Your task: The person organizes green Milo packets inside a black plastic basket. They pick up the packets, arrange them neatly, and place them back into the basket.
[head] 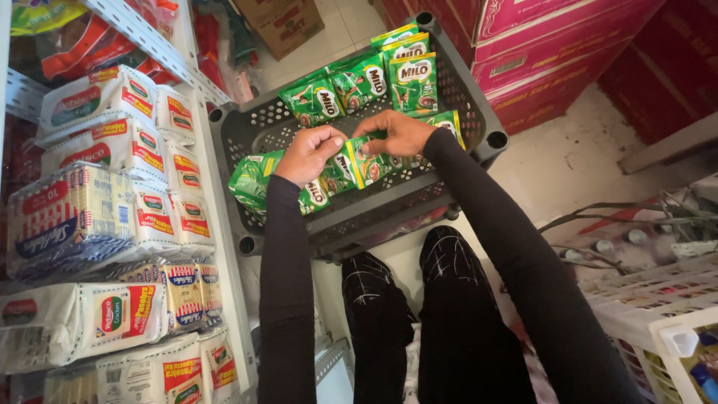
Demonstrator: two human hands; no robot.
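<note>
Both grips are pinching a strip of green sachets: left hand w/ fingers closing on its near end, right hand on the far end. Strip is lying across a grey crate; approx. 5 more green sachets are sitting beyond the hands.

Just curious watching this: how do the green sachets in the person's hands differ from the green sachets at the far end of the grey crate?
The held sachets form a joined strip, pinched by the left hand and right hand; the far sachets lie untouched. The held sachets run sideways across the grey crate; the far sachets lean in an overlapping stack against its end. Both are small green packets of the same design.
</note>
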